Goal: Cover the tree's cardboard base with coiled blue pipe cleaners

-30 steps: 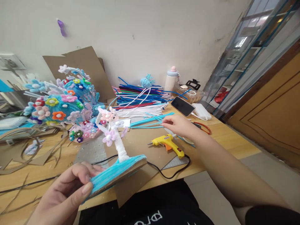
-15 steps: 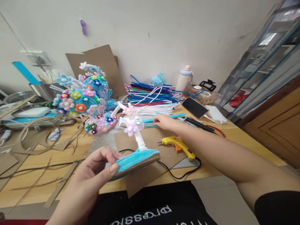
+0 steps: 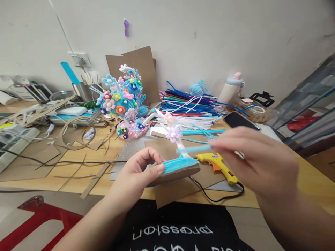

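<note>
My left hand point(image 3: 141, 170) pinches the left end of a cardboard base point(image 3: 180, 173) topped with blue pipe cleaners. A white wrapped stem rises from the base, bearing a purple flower point(image 3: 173, 134) and a peach flower point(image 3: 169, 117). My right hand point(image 3: 251, 157), blurred by motion, is closed on a light blue pipe cleaner point(image 3: 196, 149), whose far end lies by the foot of the stem. Behind the base, a yellow glue gun point(image 3: 221, 167) rests on cardboard, its nozzle pointing left.
Coloured pipe cleaners point(image 3: 188, 101) are heaped at the back, beside a bottle point(image 3: 230, 90) and a phone point(image 3: 240, 120). A flower-covered blue model point(image 3: 120, 99) stands back left. Cardboard scraps point(image 3: 95, 179) and a black cord point(image 3: 78, 162) lie left.
My right hand has come back from the blue pipe cleaners toward me, now with one in its fingers. The view has turned left, and my left hand still holds the base.
</note>
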{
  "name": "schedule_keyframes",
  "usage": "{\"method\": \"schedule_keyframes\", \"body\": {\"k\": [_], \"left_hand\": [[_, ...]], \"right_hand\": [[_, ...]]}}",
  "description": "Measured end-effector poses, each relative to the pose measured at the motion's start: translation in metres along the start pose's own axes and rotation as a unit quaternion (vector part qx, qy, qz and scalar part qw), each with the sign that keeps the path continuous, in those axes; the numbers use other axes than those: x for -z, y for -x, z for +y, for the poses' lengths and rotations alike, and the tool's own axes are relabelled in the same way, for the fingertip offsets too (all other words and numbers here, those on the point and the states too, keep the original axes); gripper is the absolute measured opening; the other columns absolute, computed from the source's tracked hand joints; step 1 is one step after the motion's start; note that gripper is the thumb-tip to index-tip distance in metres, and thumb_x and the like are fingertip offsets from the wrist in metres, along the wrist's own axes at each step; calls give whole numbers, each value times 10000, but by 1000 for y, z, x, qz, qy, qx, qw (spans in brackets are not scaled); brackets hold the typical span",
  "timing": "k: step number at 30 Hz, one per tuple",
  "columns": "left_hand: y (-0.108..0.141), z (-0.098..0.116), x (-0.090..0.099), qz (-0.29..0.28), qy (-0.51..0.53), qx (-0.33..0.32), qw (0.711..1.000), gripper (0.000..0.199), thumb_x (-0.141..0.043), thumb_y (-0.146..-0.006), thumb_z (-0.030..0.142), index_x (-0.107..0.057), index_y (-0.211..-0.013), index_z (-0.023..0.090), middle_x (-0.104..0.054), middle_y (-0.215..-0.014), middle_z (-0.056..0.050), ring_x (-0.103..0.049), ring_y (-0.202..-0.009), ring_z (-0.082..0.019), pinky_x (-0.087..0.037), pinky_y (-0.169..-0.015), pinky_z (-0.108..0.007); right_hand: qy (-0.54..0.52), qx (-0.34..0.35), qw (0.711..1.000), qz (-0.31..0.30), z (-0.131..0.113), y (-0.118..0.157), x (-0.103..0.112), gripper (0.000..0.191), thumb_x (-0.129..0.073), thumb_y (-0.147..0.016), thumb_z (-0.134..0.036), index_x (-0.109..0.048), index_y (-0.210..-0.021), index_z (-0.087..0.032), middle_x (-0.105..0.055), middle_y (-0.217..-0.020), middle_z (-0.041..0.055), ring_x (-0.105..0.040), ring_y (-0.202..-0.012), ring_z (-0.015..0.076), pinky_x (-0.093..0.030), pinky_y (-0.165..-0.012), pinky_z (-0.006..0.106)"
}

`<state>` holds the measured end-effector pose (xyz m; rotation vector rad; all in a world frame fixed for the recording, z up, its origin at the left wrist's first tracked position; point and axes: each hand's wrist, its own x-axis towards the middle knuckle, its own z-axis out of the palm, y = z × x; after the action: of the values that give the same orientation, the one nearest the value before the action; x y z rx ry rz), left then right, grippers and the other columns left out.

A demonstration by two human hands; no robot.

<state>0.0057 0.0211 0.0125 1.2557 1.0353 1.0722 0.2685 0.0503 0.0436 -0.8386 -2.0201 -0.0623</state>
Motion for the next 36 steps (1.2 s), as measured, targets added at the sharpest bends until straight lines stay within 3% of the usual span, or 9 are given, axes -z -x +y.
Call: {"method": "schedule_keyframes", "body": {"k": [2,5,9,13,20,25,36], "left_hand": [[-1,1,-2,-4,-4,-2,1000,196,-715,-802,393,-596,-811,237,-565,-823,24,-508,-765,-133,-372,-681,-241],[-2,3,-5,-14,-16,-11,1000,187,-697,-813,400,-620,-834,230,-562,-812,23,-481,-738,-128,-362,-671,-245],[-3,5,-8,-26,-40,-22,999,195,-647,-865,394,-632,-835,202,-567,-790,11,-476,-725,-132,-354,-672,-262],[-4,3,-8,-32,-60,-45,997,192,-603,-901,390,-639,-856,207,-586,-825,3,-503,-770,-146,-362,-696,-273],[1,-2,-10,-41,-97,-108,989,207,-546,-938,393,-671,-909,230,-617,-899,-18,-568,-862,-182,-414,-778,-311],[7,-8,-7,-48,-157,-181,970,150,-564,-927,296,-664,-1032,262,-636,-1012,-30,-598,-979,-207,-439,-871,-354],[11,-18,-10,-33,-136,-212,967,88,-559,-953,248,-631,-1001,263,-653,-1016,-22,-634,-1031,-207,-457,-920,-397]], "right_hand": [[15,58,996,-60,-21,11,9,356,-559,-930,-115,-672,-1164,-359,-740,-967,2,-687,-827,197,-539,-755,348],[41,119,984,-123,-33,17,14,376,-491,-966,-107,-637,-1247,-310,-750,-921,25,-666,-763,187,-529,-704,343],[48,147,985,-73,-34,12,6,199,-588,-944,-108,-703,-1080,-198,-708,-776,24,-594,-655,164,-479,-616,332],[23,144,988,-56,-35,13,-5,149,-635,-897,-44,-712,-972,-146,-677,-784,32,-556,-688,160,-450,-635,338],[44,116,992,-24,-41,14,-14,100,-652,-904,-106,-696,-856,-182,-657,-760,12,-554,-730,167,-364,-693,393],[46,108,993,-16,-44,16,-10,119,-636,-899,-110,-666,-814,-187,-621,-708,1,-524,-697,152,-349,-698,401],[19,76,997,-5,-47,23,-15,156,-624,-938,-172,-707,-810,-207,-603,-696,4,-486,-666,156,-315,-712,410]]}}
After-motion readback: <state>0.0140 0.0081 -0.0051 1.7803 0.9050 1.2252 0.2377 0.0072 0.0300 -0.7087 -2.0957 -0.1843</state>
